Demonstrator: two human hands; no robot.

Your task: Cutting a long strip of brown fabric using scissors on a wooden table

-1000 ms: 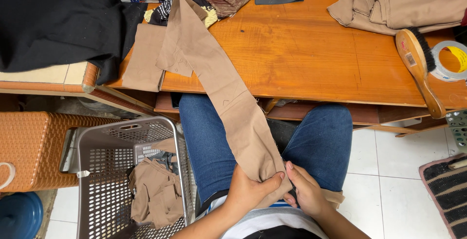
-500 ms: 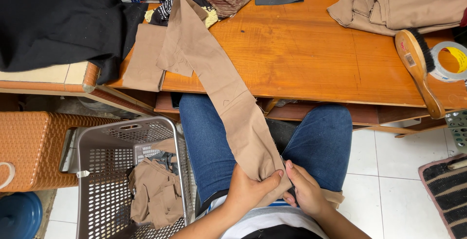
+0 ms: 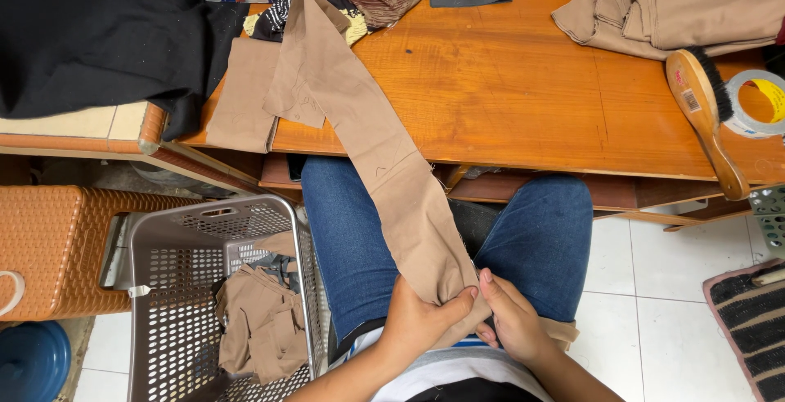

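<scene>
Left hand (image 3: 421,320) & right hand (image 3: 511,324) both pinch the near end of a long tan fabric strip (image 3: 384,157) over the lap; strip runs up across the wooden table (image 3: 523,99) front edge. Grey basket (image 3: 176,287) at left, brush (image 3: 703,116) near right edge

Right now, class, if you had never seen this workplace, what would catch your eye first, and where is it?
First, the long tan strip of fabric, running from the orange wooden table down to the lap, where the left hand and right hand pinch its lower end. Next, the grey perforated basket at lower left on the floor, with crumpled tan cloth inside. At the table's right edge lie a wooden brush and a tape roll.
</scene>
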